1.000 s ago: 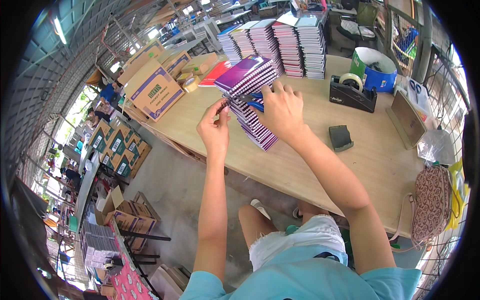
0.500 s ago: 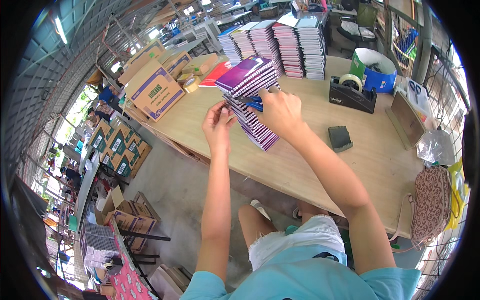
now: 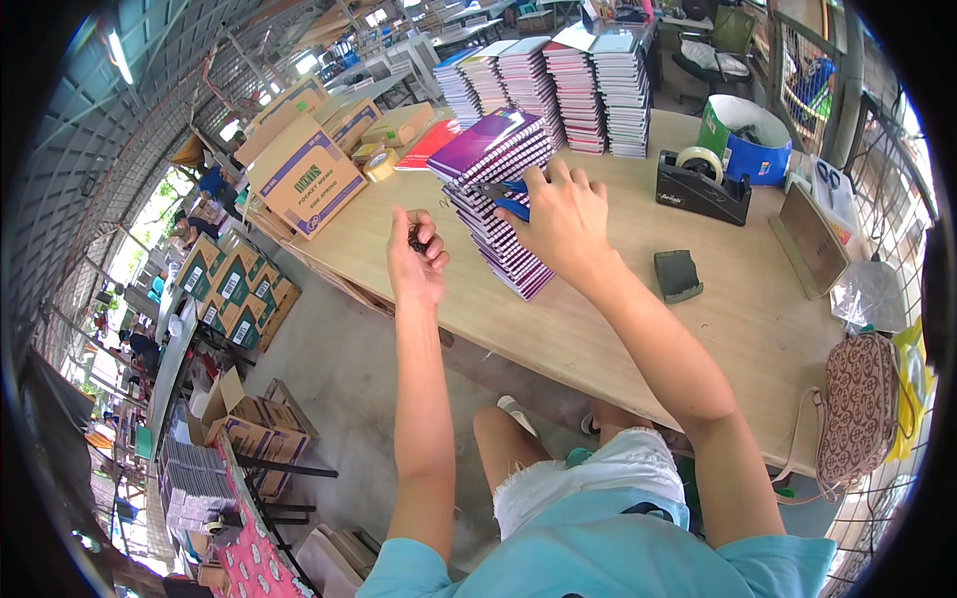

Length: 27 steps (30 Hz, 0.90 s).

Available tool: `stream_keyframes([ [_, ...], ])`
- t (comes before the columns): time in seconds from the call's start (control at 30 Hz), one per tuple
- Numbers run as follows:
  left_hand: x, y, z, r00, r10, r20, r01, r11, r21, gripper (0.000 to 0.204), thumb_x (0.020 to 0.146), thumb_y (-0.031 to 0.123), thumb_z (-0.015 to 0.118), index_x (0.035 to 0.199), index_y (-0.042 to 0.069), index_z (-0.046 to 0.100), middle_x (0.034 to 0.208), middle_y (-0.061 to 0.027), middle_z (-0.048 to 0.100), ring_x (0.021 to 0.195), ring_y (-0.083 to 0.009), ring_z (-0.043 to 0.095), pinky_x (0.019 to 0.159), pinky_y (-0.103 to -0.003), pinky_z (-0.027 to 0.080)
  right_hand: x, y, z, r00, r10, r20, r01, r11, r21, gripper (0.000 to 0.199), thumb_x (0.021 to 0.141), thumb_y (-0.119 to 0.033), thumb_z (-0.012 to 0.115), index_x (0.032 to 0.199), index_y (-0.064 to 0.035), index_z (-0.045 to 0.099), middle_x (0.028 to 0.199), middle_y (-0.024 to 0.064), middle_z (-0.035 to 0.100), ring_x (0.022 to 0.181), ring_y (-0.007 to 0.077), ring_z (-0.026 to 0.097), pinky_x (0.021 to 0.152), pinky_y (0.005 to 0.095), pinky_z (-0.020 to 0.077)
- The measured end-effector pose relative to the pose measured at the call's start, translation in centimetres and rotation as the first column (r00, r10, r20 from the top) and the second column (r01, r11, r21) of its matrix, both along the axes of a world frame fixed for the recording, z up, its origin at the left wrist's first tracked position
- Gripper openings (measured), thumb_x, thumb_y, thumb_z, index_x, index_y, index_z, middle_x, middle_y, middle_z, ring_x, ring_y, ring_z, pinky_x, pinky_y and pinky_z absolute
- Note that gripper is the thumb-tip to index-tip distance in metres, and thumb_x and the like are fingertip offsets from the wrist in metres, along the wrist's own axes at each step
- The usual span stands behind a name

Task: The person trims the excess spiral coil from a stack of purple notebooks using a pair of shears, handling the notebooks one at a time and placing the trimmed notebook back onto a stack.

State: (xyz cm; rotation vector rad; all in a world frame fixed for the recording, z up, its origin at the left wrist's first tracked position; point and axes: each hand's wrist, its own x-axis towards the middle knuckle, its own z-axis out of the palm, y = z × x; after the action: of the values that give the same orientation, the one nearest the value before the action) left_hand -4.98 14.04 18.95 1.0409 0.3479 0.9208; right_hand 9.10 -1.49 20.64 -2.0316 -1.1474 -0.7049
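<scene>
A tall stack of purple spiral-bound notebooks (image 3: 498,224) stands on the table, its white-and-purple bound edges facing me. My right hand (image 3: 570,221) grips a pair of pliers (image 3: 514,207) with blue handles. Their dark jaws point left, at the upper left part of the stack; whether they touch a binding I cannot tell. Left of the stack and apart from it, my left hand (image 3: 419,261) is turned palm up. Its fingers curl loosely over a clump of small dark curled bits (image 3: 418,237). A thin dark strand sticks out from the stack's left side near the jaws.
Behind stand several notebook piles (image 3: 573,95). Cardboard boxes (image 3: 309,184), a tape roll (image 3: 380,164) and a red booklet (image 3: 431,146) lie left. To the right are a tape dispenser (image 3: 704,186), a blue-green tub (image 3: 743,145), a dark block (image 3: 678,276) and a patterned pouch (image 3: 857,409).
My left hand has drawn away from the stack, left and down, and turned its palm up, showing the dark bits. The pliers have opened wider and stayed beside the stack.
</scene>
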Motion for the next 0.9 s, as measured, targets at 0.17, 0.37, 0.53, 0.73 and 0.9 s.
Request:
stream_keyframes([
  [0.17,1.1,-1.4,0.4,0.803,0.595,-0.043,-0.288,0.449,0.846,0.025,0.099,0.032,0.060,0.107,0.008,0.061,0.066,0.0019,0.049,0.057,-0.0095,0.043,0.053,-0.026,0.035,-0.4,0.2,0.0,1.000,0.004,0.015,-0.004,0.999,0.036,0.046,0.074,-0.042,0.081,0.097,-0.0047,0.065,0.096,0.0136,0.062,0.090,0.0343,0.064,0.074,0.0488,0.0499],
  [0.37,2.7,-3.2,2.4,0.744,0.659,-0.113,-0.237,0.418,0.877,0.024,0.097,0.026,0.064,0.113,0.008,0.064,0.079,-0.0077,0.068,0.064,-0.0142,0.057,0.061,-0.029,0.046,-0.5,0.8,-0.1,1.000,0.004,-0.005,-0.004,1.000,0.008,0.045,0.075,-0.041,0.081,0.097,-0.0046,0.066,0.097,0.0146,0.063,0.091,0.0345,0.064,0.072,0.0492,0.0501],
  [0.53,3.3,-2.3,1.7,0.755,0.656,-0.001,-0.277,0.320,0.906,0.016,0.096,0.018,0.065,0.106,0.006,0.067,0.080,-0.0095,0.070,0.066,-0.0157,0.062,0.060,-0.031,0.049,-0.4,0.8,0.1,0.999,0.032,0.009,-0.032,0.999,0.028,0.042,0.075,-0.039,0.080,0.092,-0.0045,0.065,0.090,0.0142,0.064,0.082,0.0338,0.066,0.067,0.0485,0.0511],
  [0.73,3.6,-1.5,1.0,0.734,0.670,0.113,-0.361,0.244,0.900,0.013,0.097,0.015,0.064,0.104,0.005,0.067,0.079,-0.0035,0.070,0.070,-0.0065,0.064,0.060,-0.022,0.047,0.3,0.0,0.4,0.967,0.148,-0.209,-0.151,0.989,0.002,0.043,0.074,-0.040,0.080,0.090,-0.0038,0.065,0.088,0.0135,0.064,0.081,0.0333,0.066,0.067,0.0458,0.0526],
  [0.9,3.5,-1.8,1.2,0.742,0.655,0.140,-0.362,0.217,0.907,0.013,0.096,0.015,0.064,0.103,0.005,0.067,0.079,-0.0029,0.069,0.066,-0.0051,0.060,0.059,-0.022,0.045,0.4,0.9,0.5,0.997,0.013,0.082,-0.023,0.992,0.122,0.044,0.075,-0.041,0.080,0.093,-0.0038,0.065,0.089,0.0113,0.063,0.086,0.0319,0.065,0.069,0.0457,0.0525],
])
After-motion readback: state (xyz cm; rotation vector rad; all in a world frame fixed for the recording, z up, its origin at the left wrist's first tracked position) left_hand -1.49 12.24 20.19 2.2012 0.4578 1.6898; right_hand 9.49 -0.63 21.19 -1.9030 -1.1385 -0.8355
